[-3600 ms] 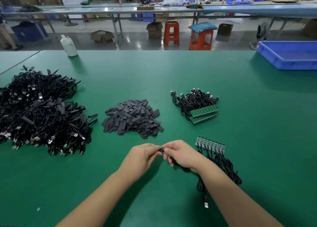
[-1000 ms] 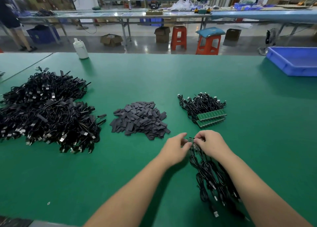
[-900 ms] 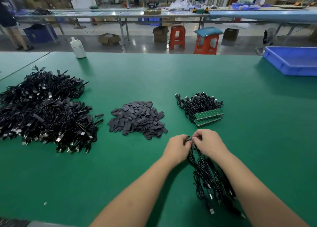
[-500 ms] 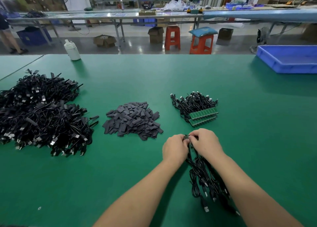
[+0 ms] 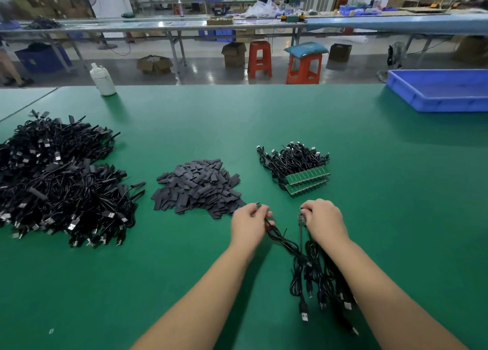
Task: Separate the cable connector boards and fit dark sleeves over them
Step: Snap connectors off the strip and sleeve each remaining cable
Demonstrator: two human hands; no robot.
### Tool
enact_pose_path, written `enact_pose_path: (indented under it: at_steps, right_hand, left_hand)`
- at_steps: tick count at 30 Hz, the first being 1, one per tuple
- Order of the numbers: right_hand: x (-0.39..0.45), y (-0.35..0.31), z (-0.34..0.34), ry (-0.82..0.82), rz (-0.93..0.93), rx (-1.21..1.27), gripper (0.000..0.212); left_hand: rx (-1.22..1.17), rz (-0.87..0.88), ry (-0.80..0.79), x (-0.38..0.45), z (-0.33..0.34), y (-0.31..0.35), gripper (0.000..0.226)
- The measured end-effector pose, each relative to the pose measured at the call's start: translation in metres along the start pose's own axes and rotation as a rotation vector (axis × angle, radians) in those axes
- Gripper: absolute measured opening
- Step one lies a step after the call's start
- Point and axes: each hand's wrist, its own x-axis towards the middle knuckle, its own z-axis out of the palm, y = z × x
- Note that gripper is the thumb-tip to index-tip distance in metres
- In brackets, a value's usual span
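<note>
My left hand [image 5: 249,224] pinches one small connector board [image 5: 258,205] whose black cable trails back toward me. My right hand [image 5: 326,221] grips the rest of the joined board strip [image 5: 301,216], most of it hidden under my fingers. Its black cables [image 5: 314,273] lie bundled under my right forearm, USB plugs toward me. The two hands are a hand's width apart. A heap of dark flat sleeves [image 5: 198,187] lies just beyond my left hand. Another bundle with joined green boards [image 5: 307,179] sits beyond my right hand.
A big pile of black sleeved cables [image 5: 58,180] fills the left of the green table [image 5: 396,204]. A white bottle [image 5: 103,80] stands at the far left edge. A blue tray [image 5: 438,90] sits at the far right. Stools and benches stand beyond the table.
My hands, pressed together on the board strip half a second ago, have pulled apart. My left hand has come away leftward with a single board and its cable.
</note>
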Motion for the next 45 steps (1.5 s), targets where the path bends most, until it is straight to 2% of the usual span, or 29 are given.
enact_pose_path:
  at_steps: [1, 3, 5, 7, 9, 12, 14, 16, 18, 20, 23, 25, 29, 34, 42, 45]
  right_hand:
    - [0.002, 0.01, 0.0, -0.012, 0.028, -0.006, 0.024]
    - [0.005, 0.027, -0.002, -0.048, 0.073, -0.024, 0.025]
    - [0.005, 0.033, -0.002, -0.059, 0.069, -0.073, 0.028]
    - [0.001, 0.023, -0.003, -0.01, 0.008, -0.014, 0.032]
    - [-0.008, -0.008, -0.006, -0.065, -0.062, 0.243, 0.033]
    - [-0.032, -0.071, 0.001, -0.451, -0.045, 0.651, 0.037]
    - [-0.046, -0.102, 0.014, -0.586, 0.035, 0.9, 0.027]
    - [-0.054, -0.118, 0.024, -0.575, 0.131, 1.112, 0.019]
    - [-0.055, -0.123, 0.03, -0.508, 0.227, 1.186, 0.02]
    - [-0.054, -0.121, 0.035, -0.49, 0.298, 1.211, 0.017]
    - [-0.053, -0.11, 0.037, -0.578, 0.282, 1.156, 0.02]
    - [-0.053, -0.103, 0.038, -0.657, 0.248, 1.095, 0.021]
    - [-0.053, -0.096, 0.041, -0.673, 0.228, 1.052, 0.019]
    - [-0.051, -0.086, 0.043, -0.675, 0.257, 1.098, 0.027]
    - [-0.054, -0.087, 0.039, -0.694, 0.268, 1.132, 0.028]
    - [-0.056, -0.086, 0.037, -0.673, 0.29, 1.16, 0.027]
  left_hand:
    - [-0.14, -0.055, -0.065, 0.001, -0.014, 0.002, 0.015]
    - [-0.268, -0.116, -0.201, 0.005, -0.042, 0.004, 0.012]
    - [-0.26, -0.129, -0.261, 0.008, -0.066, 0.006, 0.012]
    - [-0.176, -0.134, -0.288, 0.011, -0.08, 0.005, 0.014]
    - [-0.092, -0.124, -0.321, 0.011, -0.085, 0.005, 0.011]
    - [0.031, -0.02, -0.283, 0.011, -0.083, 0.004, 0.002]
    - [0.051, 0.04, -0.225, 0.012, -0.081, 0.003, 0.006]
    - [0.055, 0.053, -0.198, 0.014, -0.081, 0.002, 0.01]
    - [0.158, 0.073, -0.161, 0.017, -0.087, -0.003, 0.008]
    - [0.358, 0.127, -0.05, 0.027, -0.1, -0.009, 0.012]
    - [0.792, 0.244, 0.289, 0.045, -0.135, -0.018, 0.01]
    - [0.881, 0.228, 0.423, 0.058, -0.158, -0.028, 0.013]
    - [0.866, 0.098, 0.416, 0.076, -0.179, -0.04, 0.03]
    - [0.827, 0.012, 0.429, 0.087, -0.178, -0.037, 0.014]
    - [0.751, -0.057, 0.294, 0.092, -0.198, -0.033, 0.021]
    - [0.817, -0.004, 0.296, 0.08, -0.195, -0.024, 0.016]
